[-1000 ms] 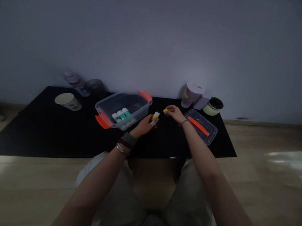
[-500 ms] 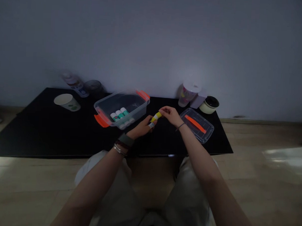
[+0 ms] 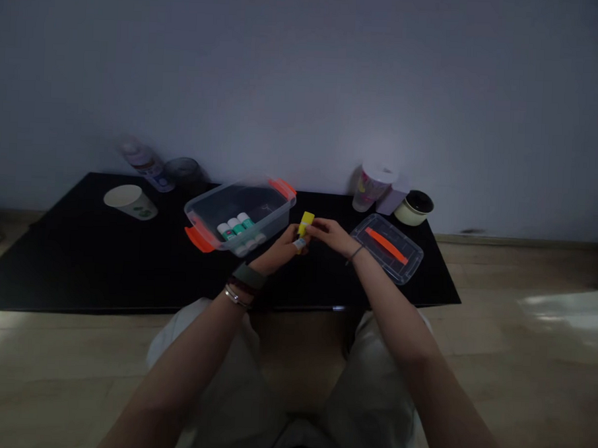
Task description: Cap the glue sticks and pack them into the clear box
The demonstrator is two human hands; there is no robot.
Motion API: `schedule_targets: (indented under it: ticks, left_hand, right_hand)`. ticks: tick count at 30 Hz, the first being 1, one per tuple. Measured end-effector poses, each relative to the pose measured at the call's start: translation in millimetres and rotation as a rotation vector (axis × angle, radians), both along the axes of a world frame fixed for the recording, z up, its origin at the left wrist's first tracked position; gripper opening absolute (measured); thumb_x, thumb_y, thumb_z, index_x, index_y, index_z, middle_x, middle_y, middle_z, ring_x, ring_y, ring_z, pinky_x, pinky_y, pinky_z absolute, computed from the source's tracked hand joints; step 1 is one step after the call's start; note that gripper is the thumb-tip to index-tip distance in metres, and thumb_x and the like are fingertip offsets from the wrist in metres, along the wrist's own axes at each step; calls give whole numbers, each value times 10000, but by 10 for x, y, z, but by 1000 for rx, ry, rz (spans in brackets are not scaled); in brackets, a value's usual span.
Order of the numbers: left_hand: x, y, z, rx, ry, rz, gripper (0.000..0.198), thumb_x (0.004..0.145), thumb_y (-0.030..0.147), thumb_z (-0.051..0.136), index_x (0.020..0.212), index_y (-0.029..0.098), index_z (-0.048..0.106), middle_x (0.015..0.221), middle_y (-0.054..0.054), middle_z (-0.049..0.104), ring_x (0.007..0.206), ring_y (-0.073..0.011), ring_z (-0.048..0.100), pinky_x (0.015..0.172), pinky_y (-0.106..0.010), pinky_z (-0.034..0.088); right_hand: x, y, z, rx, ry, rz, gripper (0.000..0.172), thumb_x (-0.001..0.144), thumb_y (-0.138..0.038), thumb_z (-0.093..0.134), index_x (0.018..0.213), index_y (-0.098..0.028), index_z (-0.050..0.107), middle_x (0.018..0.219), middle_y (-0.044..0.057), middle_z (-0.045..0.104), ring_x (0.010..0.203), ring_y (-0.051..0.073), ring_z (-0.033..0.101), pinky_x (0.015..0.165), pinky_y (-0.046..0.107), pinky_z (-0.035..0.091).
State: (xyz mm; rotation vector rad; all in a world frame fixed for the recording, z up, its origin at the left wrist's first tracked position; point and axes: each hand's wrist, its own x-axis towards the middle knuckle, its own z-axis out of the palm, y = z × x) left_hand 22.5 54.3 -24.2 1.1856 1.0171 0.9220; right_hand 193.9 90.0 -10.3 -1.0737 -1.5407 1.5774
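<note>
Your left hand (image 3: 278, 253) is closed around the lower end of a yellow-capped glue stick (image 3: 303, 231), and the stick stands slightly tilted above your fingers. Your right hand (image 3: 332, 235) reaches in from the other side, its fingertips (image 3: 312, 229) at the stick just below the yellow cap, so the two hands nearly meet around it. The cap is on the stick, and the pale body shows between your hands. A dark watch (image 3: 248, 276) and thin bracelets circle your left wrist, and a slim band circles your right.

Just left of your hands sits a clear plastic storage box (image 3: 238, 196) with orange handles. Three glue sticks with white caps and green labels lie inside, with more pale shapes beside them. The box stands open: its clear lid (image 3: 387, 249), with an orange strip, lies to the right of your hands. Both rest on a black mat (image 3: 103, 268), with a paper cup (image 3: 130, 201) at the far left.
</note>
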Motion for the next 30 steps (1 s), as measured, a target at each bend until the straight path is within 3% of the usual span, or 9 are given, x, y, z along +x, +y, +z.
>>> schedule_targets:
  ticks: [3,6,10,13,17,20,23,27,30]
  left_hand:
    - [-17,-6,-32,-33,-44,-44,473,721,396,813,1074,187,578,928,-9,636,785,-142,613,742,-300,517]
    - [-21,18,-60,-22,-85,-47,496,727,444,800,1114,186,627,1052,-56,672,946,-195,635,839,-343,521]
    - [-18,47,-38,24,-105,108,453,807,599,672,987,184,677,1033,-83,693,1024,-233,633,908,-386,503]
    - [-31,23,31,131,-37,241,463,854,642,586,894,185,651,998,-88,678,1034,-247,625,926,-402,493]
    - [-71,7,140,251,9,408,411,900,606,551,918,199,605,1026,-87,656,1049,-238,607,938,-392,486]
    - [-95,44,198,121,-179,429,376,944,571,472,907,219,595,986,-92,667,1050,-253,633,927,-417,497]
    - [-101,73,248,-14,-313,391,388,975,537,414,885,222,622,938,-105,695,1074,-283,654,945,-453,493]
    - [-73,45,316,-237,-392,323,437,1021,459,339,905,199,671,907,-110,732,1062,-269,672,893,-408,528]
    - [-25,4,339,-377,-433,283,487,1039,444,290,932,165,674,946,-121,748,996,-241,694,807,-341,550]
  right_hand:
    - [-70,-39,-13,-8,59,9,263,769,-249,767,988,-158,654,958,26,719,860,132,669,853,271,534]
    - [-97,-47,12,0,78,-67,254,775,-251,760,974,-177,619,957,24,711,914,145,676,912,297,534]
    - [-72,-41,90,53,98,-112,248,836,-287,708,997,-211,535,937,3,674,947,145,665,926,295,529]
    - [-45,-64,135,148,33,-59,234,885,-316,654,1033,-220,500,892,-21,609,878,126,633,828,246,524]
    - [-50,-145,143,277,-91,71,258,935,-325,579,1147,-215,482,855,-40,546,759,105,573,726,224,481]
    - [-104,-230,141,384,-240,205,316,965,-341,538,1241,-201,473,849,-39,550,714,106,528,721,247,459]
    - [-197,-329,160,558,-435,293,328,945,-247,535,1259,-162,497,1013,39,617,869,152,571,846,318,475]
    - [-322,-460,231,703,-833,245,413,871,-123,527,1284,-131,526,1299,153,584,1154,234,568,984,377,462]
    - [-388,-524,305,706,-1089,179,364,904,-167,512,1261,-119,569,1319,175,604,1181,257,588,961,355,483]
